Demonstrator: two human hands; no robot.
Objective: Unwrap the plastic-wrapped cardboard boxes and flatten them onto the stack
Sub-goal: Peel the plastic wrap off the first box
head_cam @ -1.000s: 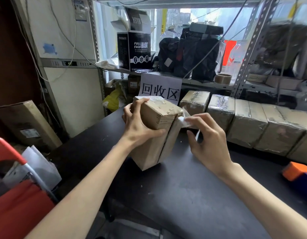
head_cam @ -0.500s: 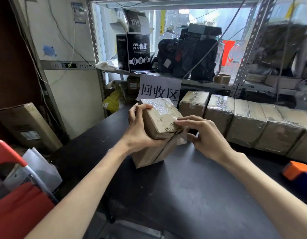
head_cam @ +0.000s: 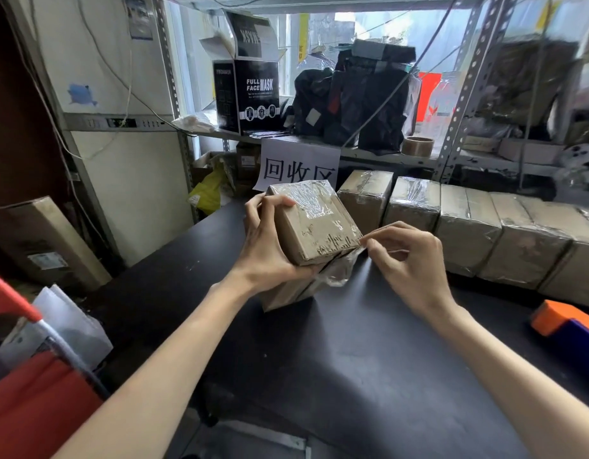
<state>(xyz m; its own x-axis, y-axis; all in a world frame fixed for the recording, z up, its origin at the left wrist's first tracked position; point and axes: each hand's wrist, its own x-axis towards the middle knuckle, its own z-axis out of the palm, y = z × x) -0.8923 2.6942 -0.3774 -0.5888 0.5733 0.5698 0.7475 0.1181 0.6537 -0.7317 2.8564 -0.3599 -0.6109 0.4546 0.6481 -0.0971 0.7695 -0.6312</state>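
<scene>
Box in hand: your left hand (head_cam: 266,250) wraps the left side of the cardboard box (head_cam: 316,226) and tilts it, with its lower end on the black table (head_cam: 352,376).
Left fingers: curled over the box's upper-left edge, thumb underneath; a firm hold on the box.
Right fingers: your right hand (head_cam: 415,260) pinches thumb and forefinger together at the box's near right corner; they appear to hold the edge of the plastic film (head_cam: 339,270), though the film is too clear to be sure.
Film: a loose flap hangs crumpled below that corner; the top face is still covered.
Key relation: the flap lies directly left of your right fingertips, at the box's lower right corner; your right hand is the nearer one.
Judged next move: pull the film rightward and away while your left hand braces.
Remaining boxes: the row of wrapped boxes (head_cam: 468,226) waits behind, along the table's far edge.
</scene>
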